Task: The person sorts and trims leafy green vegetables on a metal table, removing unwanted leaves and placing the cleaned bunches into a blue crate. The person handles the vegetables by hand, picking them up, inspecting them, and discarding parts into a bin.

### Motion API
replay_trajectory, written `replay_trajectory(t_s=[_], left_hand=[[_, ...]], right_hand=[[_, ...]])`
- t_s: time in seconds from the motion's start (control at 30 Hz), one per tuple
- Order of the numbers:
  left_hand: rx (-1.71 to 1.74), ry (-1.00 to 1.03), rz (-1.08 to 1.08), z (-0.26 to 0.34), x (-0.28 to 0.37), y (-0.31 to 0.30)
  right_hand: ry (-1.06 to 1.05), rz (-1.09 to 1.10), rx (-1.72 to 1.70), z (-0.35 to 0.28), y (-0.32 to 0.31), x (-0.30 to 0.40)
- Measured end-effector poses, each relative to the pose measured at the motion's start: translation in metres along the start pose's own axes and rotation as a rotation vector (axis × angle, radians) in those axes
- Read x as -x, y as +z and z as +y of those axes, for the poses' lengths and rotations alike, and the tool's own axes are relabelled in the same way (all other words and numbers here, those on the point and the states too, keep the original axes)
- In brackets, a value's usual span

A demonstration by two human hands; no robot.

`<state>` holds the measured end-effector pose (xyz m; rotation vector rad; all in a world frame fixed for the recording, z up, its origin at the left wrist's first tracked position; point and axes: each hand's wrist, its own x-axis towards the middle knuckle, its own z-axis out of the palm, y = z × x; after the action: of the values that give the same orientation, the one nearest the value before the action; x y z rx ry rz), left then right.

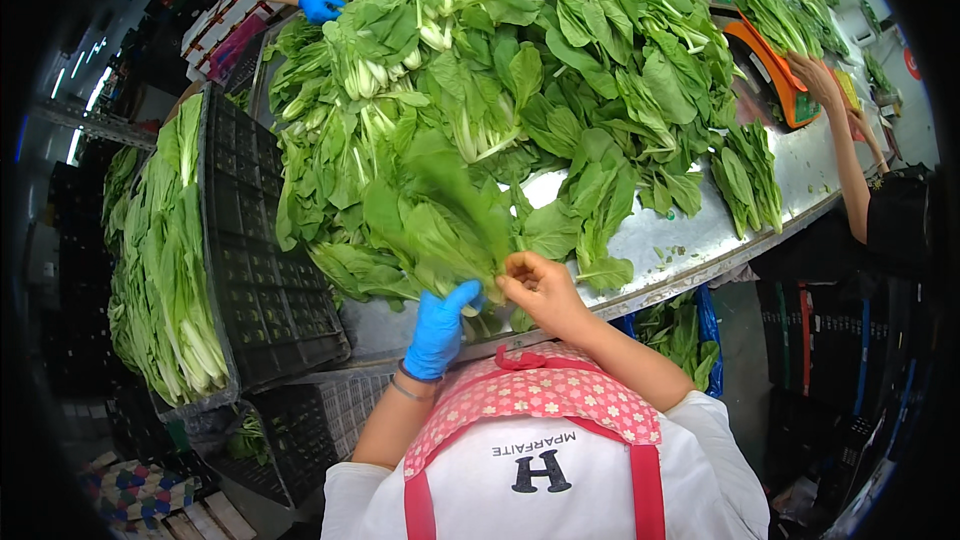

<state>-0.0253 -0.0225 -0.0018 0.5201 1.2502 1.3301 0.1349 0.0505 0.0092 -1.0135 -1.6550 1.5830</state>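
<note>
In a blue glove, my left hand closes around the base of a bunch of leafy greens near the table's front edge. My bare right hand is just right of it, thumb and forefinger pinched on a leaf stem of that bunch. One leaf above the pinch is blurred. Beyond both hands rises a large heap of leafy greens with pale stems. Some loose leaves lie just past my right hand on the metal table.
At left stands a black plastic crate beside stacked long greens. A gloved co-worker's hand touches the heap's far left. Another person's bare hand holds greens by an orange scale. Below the table edge sits a blue bag with greens.
</note>
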Motion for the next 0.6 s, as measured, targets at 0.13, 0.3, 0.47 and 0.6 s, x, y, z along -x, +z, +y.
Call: replay_trajectory(t_s=[0.13, 0.3, 0.47, 0.6], left_hand=[[0.018, 0.037, 0.013, 0.005, 0.003, 0.009], [-0.072, 0.029, -0.039, 0.011, 0.008, 0.016], [0.258, -0.057, -0.039, 0.002, 0.001, 0.014], [0.504, -0.193, -0.143, -0.001, -0.007, 0.000]], right_hand=[[0.173, 0.077, -0.369, 0.013, 0.011, 0.002], [-0.184, 0.086, 0.307, 0.001, 0.011, 0.009], [-0.475, 0.116, 0.633, -0.017, -0.009, 0.015], [-0.195, 0.563, 0.942, -0.013, -0.060, 0.031]])
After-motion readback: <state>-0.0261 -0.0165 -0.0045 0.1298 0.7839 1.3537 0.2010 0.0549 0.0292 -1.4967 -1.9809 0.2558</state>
